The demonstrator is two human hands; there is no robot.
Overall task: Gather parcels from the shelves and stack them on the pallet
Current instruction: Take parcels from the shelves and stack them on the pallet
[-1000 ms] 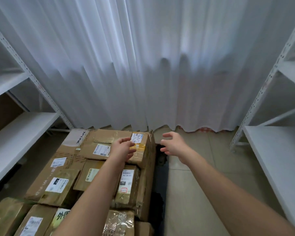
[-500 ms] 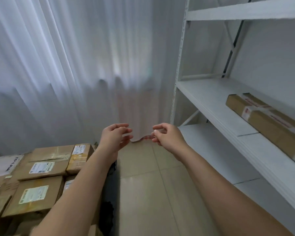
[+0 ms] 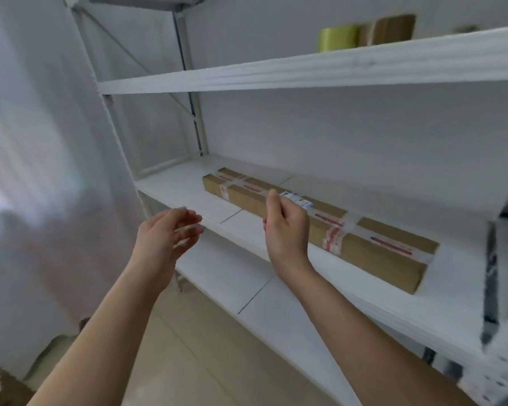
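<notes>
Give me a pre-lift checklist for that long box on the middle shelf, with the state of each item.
1. Both hands free: ok. The left hand is open and empty; the right hand has loosely curled fingers and holds nothing.
2. Grip on the long cardboard box: not ok. Neither hand holds it yet.
3. Box lies flat on the middle shelf: ok.
4. Nothing stacked on the box: ok.
5. Tape bands intact: cannot tell; the picture is blurred.
6. Headroom under the upper shelf: ok; there is open space above the box.
</notes>
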